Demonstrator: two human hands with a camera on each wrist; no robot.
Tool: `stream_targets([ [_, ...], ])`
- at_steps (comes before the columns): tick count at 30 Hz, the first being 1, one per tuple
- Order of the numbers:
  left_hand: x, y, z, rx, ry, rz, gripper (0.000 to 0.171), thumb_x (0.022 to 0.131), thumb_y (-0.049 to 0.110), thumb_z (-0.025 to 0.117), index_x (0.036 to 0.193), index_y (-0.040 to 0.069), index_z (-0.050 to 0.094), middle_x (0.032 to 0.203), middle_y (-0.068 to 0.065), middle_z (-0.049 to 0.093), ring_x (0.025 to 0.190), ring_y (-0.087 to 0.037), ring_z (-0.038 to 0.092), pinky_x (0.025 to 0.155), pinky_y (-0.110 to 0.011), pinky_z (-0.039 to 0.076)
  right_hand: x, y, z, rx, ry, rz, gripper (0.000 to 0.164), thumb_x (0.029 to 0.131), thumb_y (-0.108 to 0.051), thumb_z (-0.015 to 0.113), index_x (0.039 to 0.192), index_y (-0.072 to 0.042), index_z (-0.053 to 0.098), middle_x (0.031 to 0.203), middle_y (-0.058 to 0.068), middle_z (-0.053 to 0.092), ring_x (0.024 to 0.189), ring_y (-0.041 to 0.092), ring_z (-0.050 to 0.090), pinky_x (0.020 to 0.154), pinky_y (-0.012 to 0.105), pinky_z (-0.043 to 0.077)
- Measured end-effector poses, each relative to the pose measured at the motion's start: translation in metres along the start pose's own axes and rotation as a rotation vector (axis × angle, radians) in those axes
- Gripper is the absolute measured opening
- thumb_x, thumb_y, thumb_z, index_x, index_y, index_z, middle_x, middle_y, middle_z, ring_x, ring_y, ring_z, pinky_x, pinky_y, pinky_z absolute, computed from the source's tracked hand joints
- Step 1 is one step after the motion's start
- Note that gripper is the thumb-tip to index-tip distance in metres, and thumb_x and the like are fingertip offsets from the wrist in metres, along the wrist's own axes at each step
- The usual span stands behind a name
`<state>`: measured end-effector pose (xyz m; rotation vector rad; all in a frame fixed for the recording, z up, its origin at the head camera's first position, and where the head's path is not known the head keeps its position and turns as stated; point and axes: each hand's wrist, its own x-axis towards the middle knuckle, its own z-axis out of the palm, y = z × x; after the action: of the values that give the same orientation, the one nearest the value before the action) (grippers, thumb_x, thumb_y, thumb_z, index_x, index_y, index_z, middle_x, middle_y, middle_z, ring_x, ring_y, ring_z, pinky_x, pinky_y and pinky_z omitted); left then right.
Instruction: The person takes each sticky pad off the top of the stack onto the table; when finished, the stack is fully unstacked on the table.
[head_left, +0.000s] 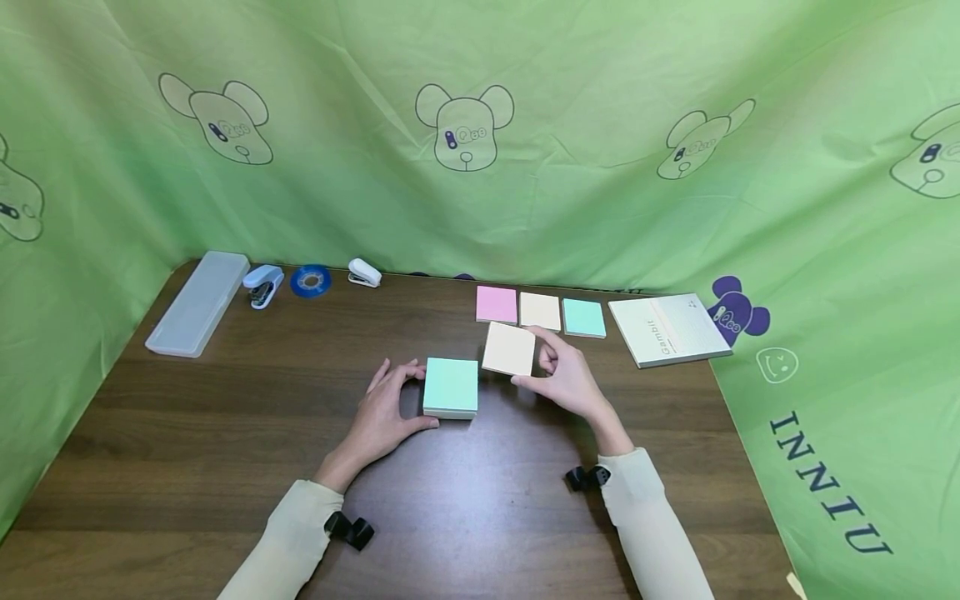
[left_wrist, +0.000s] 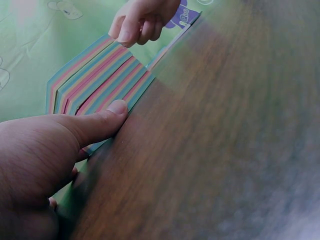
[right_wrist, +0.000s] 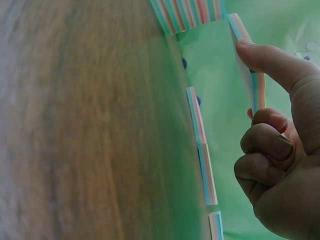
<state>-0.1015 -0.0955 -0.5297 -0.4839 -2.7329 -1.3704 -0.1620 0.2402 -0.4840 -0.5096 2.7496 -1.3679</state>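
A tall stack of sticky note pads [head_left: 451, 385], mint green on top, stands mid-table; its sides show striped colours in the left wrist view. My left hand [head_left: 382, 414] holds the stack from the left, thumb [left_wrist: 112, 111] against its front side and fingers by the far left edge. Just right of the stack, my right hand [head_left: 564, 373] pinches a cream-topped sticky note pad [head_left: 508, 349] between thumb and fingers. That pad is tilted and raised off the table, as the right wrist view shows; its other fingers curl into the palm.
Behind lie pink [head_left: 497, 304], cream [head_left: 540, 311] and mint [head_left: 583, 317] pads in a row. A white notebook [head_left: 670, 330] lies right. Along the back left are a translucent case [head_left: 198, 304], a blue stapler [head_left: 263, 286], blue tape [head_left: 311, 281] and a white stapler [head_left: 364, 272].
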Motion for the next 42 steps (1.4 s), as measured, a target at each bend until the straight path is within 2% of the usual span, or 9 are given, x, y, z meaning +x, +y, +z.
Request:
stream_targets([
  [7,0.0,-0.001,0.001,0.001,0.002,0.001,0.076,0.076,0.016,0.105,0.135,0.001,0.059,0.149,-0.02,0.067,0.155,-0.037,0.052,0.14,-0.055,0.013,0.001,0.007,0.001,-0.025,-0.004,0.013,0.08,0.083,-0.017,0.1,0.153,-0.014,0.061,0.076,-0.005,0.038,0.071,0.01,0.038,0.078,0.034,0.041],
  [14,0.0,-0.001,0.001,-0.002,0.008,0.01,0.075,0.077,0.015,0.104,0.135,0.001,0.06,0.146,-0.02,0.069,0.154,-0.038,0.052,0.14,-0.057,0.015,0.003,0.015,0.005,-0.124,-0.015,0.016,0.081,0.083,-0.022,0.1,0.153,-0.014,0.06,0.075,-0.006,0.04,0.069,0.011,0.038,0.074,0.033,0.041],
  [21,0.0,-0.001,0.002,-0.001,0.003,0.006,0.076,0.077,0.015,0.104,0.136,0.001,0.059,0.148,-0.02,0.068,0.155,-0.038,0.052,0.14,-0.056,0.014,0.002,0.02,0.011,-0.219,-0.04,-0.007,0.084,0.082,-0.032,0.1,0.152,-0.009,0.06,0.074,-0.005,0.043,0.067,0.011,0.036,0.064,0.031,0.032],
  [24,0.001,-0.001,0.001,-0.004,-0.003,0.002,0.076,0.077,0.016,0.104,0.137,0.001,0.059,0.148,-0.02,0.068,0.155,-0.037,0.051,0.141,-0.055,0.013,0.002,0.032,0.015,-0.246,-0.037,-0.025,0.084,0.083,-0.039,0.098,0.152,-0.01,0.06,0.074,-0.006,0.042,0.064,0.011,0.033,0.06,0.03,0.027],
  [30,0.001,-0.001,0.0,-0.012,-0.01,-0.016,0.077,0.078,0.017,0.104,0.138,0.002,0.058,0.152,-0.02,0.066,0.156,-0.035,0.05,0.141,-0.053,0.011,0.005,0.046,0.019,-0.309,-0.069,0.007,0.093,0.085,-0.056,0.094,0.158,-0.012,0.057,0.073,-0.007,0.042,0.062,0.01,0.03,0.056,0.03,0.023],
  [35,0.0,0.0,-0.001,-0.013,-0.014,-0.02,0.077,0.078,0.017,0.104,0.138,0.002,0.058,0.152,-0.019,0.066,0.157,-0.035,0.05,0.141,-0.054,0.01,0.004,0.031,0.016,-0.287,-0.056,0.037,0.097,0.082,-0.046,0.098,0.159,-0.008,0.052,0.076,-0.001,0.05,0.064,0.016,0.04,0.057,0.033,0.031],
  [38,0.0,0.0,-0.001,-0.007,-0.011,-0.018,0.077,0.078,0.017,0.104,0.137,0.002,0.058,0.152,-0.02,0.066,0.156,-0.036,0.05,0.141,-0.054,0.011,0.004,0.043,0.019,-0.281,-0.03,0.032,0.092,0.081,-0.046,0.099,0.153,-0.009,0.055,0.08,0.002,0.053,0.066,0.018,0.044,0.058,0.034,0.035],
  [42,0.0,0.001,0.0,-0.001,-0.002,-0.006,0.077,0.077,0.017,0.104,0.137,0.001,0.058,0.151,-0.021,0.066,0.155,-0.037,0.051,0.141,-0.055,0.012,0.007,0.068,0.025,-0.303,0.009,-0.009,0.084,0.083,-0.054,0.096,0.148,-0.015,0.059,0.079,-0.003,0.051,0.066,0.013,0.043,0.058,0.03,0.034],
])
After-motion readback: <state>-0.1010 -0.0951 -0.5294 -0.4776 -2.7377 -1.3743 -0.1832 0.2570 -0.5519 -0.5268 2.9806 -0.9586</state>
